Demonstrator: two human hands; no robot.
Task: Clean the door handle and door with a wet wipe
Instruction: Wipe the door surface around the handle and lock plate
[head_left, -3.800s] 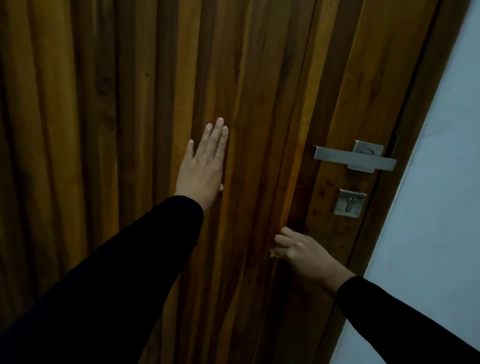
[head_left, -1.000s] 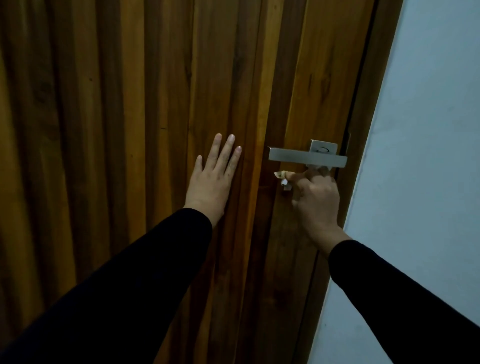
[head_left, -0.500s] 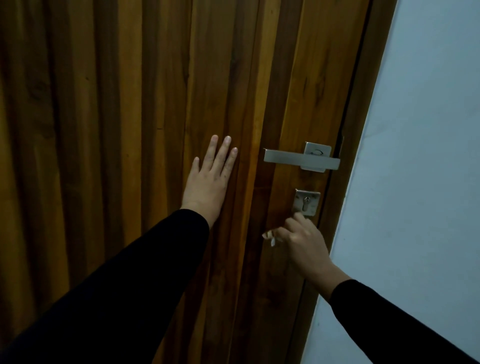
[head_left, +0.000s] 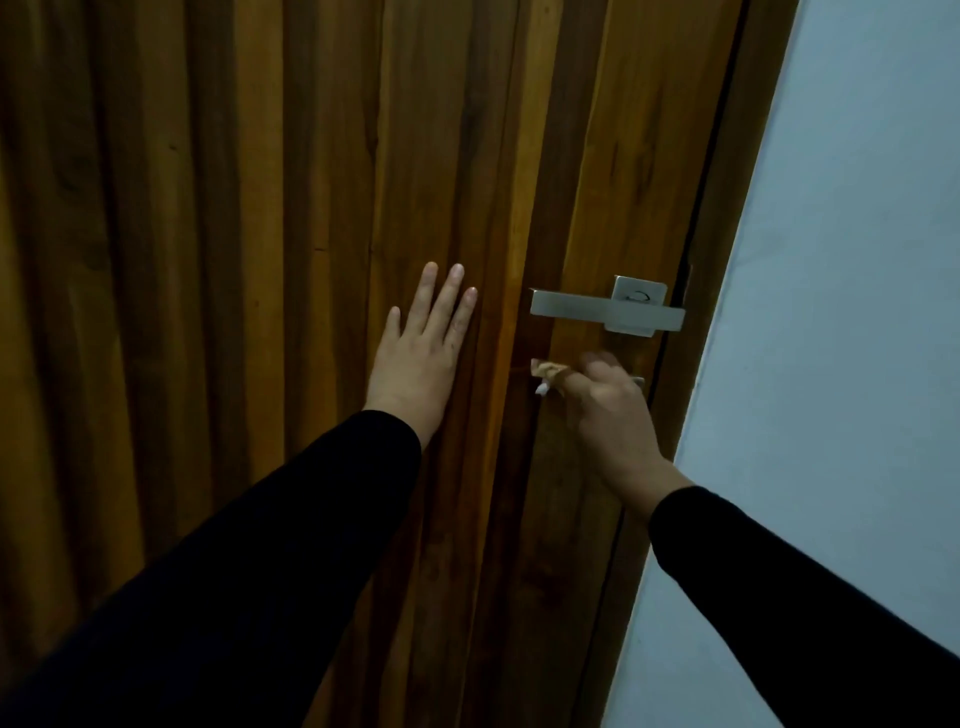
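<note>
A brown wooden door (head_left: 311, 208) with vertical slats fills most of the view. Its silver lever handle (head_left: 587, 307) sits at the right, near the door's edge. My left hand (head_left: 423, 353) lies flat on the slats left of the handle, fingers straight. My right hand (head_left: 605, 410) is just below the handle and grips a small crumpled wet wipe (head_left: 545, 375), whose pale end sticks out to the left against the wood. The hand covers the keyhole plate under the handle and is slightly blurred.
A dark door frame (head_left: 727, 260) runs along the door's right edge. Beyond it stands a pale blue-grey wall (head_left: 841, 364). Black sleeves cover both forearms.
My right hand with the wipe has risen from below the keyhole plate to just under the handle, now covering the plate. My left hand stays flat on the door.
</note>
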